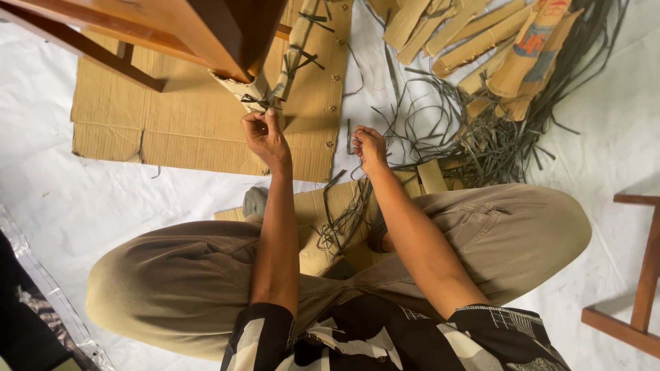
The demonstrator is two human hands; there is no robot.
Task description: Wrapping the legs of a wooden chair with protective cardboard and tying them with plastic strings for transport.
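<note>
I sit cross-legged on a white sheet, looking down. My left hand (265, 134) pinches a dark strap (256, 103) tied around a cardboard-wrapped leg (251, 89) of a wooden chair (206, 31). My right hand (369, 146) is closed on a thin dark strap (350, 134) just right of the leg. More loose dark straps (344, 216) hang over my knee.
A flat cardboard sheet (185, 117) lies under the chair. A heap of dark straps (495, 130) and folded cardboard strips (481, 41) sits at the upper right. Another wooden furniture frame (643, 275) stands at the right edge. Clear plastic (48, 288) lies at lower left.
</note>
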